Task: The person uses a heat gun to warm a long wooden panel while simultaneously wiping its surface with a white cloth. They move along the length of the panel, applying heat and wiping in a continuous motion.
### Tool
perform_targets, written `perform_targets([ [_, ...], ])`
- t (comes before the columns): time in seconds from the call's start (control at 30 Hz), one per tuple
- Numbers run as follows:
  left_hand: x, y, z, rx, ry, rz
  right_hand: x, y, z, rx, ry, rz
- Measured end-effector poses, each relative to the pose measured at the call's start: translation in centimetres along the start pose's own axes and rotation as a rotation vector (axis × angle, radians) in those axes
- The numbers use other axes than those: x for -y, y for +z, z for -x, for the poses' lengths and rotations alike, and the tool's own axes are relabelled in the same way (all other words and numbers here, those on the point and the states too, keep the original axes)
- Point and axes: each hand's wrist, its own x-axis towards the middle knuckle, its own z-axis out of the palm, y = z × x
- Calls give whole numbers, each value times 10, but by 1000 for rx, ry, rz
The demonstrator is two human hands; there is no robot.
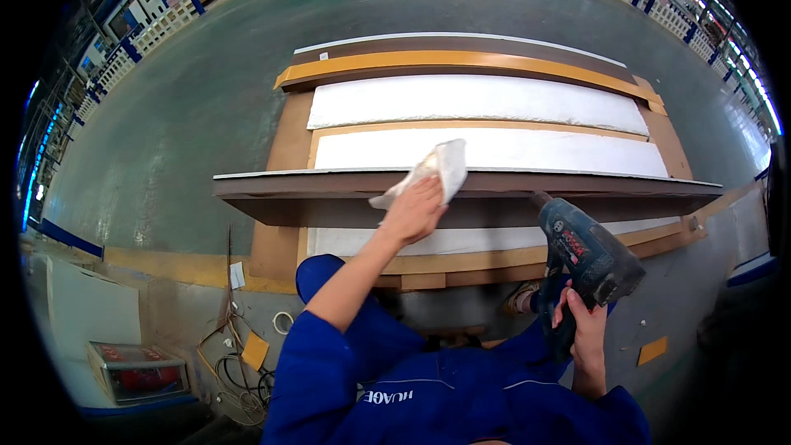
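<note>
While the left hand [414, 210] presses a white cloth [432, 169] on the panel edge [288, 185], the right hand [583, 325] grips a drill [585, 251].

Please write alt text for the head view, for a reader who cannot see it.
A person's left hand presses a white cloth on a long dark board, while the right hand holds a dark cordless drill. Behind lie white and brown panels.

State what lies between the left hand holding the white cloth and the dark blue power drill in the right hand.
In the head view, only the dark brown board's edge spans the gap between the left hand with the white cloth and the dark blue power drill.
</note>
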Motion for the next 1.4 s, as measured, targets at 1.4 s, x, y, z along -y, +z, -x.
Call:
perform_targets([
  [1.4,-65,27,-56,101,27,1,91,-90,-70,60,87,-131],
])
